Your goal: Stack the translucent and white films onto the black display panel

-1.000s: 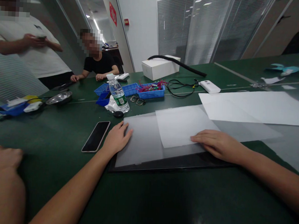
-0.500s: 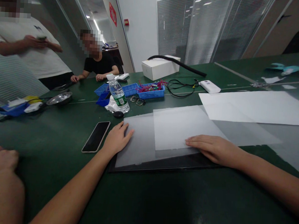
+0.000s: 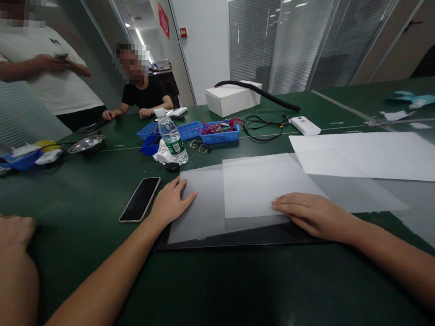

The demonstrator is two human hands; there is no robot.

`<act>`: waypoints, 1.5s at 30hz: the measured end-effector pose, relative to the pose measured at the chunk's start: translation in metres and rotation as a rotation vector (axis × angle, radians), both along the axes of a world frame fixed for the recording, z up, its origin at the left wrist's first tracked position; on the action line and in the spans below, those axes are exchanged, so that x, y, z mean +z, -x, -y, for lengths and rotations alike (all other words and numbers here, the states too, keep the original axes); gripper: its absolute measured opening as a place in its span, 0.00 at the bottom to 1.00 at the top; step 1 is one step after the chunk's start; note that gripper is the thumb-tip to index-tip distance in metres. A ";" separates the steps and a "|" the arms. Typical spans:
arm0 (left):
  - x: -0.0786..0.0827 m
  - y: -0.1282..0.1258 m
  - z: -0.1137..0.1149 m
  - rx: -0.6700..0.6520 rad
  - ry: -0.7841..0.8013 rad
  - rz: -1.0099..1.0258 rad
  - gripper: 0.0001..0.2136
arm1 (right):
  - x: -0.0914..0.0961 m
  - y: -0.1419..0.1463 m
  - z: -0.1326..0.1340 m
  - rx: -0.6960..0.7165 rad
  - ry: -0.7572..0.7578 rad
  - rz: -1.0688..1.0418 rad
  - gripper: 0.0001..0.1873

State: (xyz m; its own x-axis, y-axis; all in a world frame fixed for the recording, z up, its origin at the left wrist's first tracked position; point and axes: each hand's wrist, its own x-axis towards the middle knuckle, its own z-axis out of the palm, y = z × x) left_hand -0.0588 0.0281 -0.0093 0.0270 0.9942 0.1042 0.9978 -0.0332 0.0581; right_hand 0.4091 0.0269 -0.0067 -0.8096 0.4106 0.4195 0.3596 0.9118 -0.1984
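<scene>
My left hand (image 3: 171,201) lies flat, fingers stretched out, on the left edge of a translucent sheet (image 3: 203,206) that covers a dark flat panel (image 3: 242,238) on the green table. My right hand (image 3: 312,214) rests flat, fingers together and extended, on the lower right corner of a smaller white sheet (image 3: 260,185) lying on top of the translucent one. Neither hand grips anything. A black phone (image 3: 140,198) lies face up just left of my left hand.
Another person's fist and forearm (image 3: 2,248) rest at the lower left. Behind stand a water bottle (image 3: 172,136), blue trays (image 3: 204,131), glasses (image 3: 200,145), a white box (image 3: 232,98), cables and large white sheets (image 3: 372,155). Two people are at the far left.
My right hand slid the small white sheet slightly leftward over the translucent sheet. My left hand stayed put. The other person's fist at lower left shifted a little.
</scene>
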 end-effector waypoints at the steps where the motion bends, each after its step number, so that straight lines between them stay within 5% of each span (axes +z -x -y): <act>1: 0.000 0.000 0.000 -0.001 -0.002 -0.002 0.37 | 0.000 -0.001 -0.001 -0.007 -0.003 0.006 0.28; 17: 0.000 -0.001 0.000 -0.005 -0.001 -0.015 0.37 | -0.006 -0.038 -0.027 -0.167 -0.133 0.078 0.19; 45: -0.004 0.001 -0.002 0.000 -0.016 0.007 0.38 | 0.003 0.001 0.000 -0.016 -0.239 0.078 0.20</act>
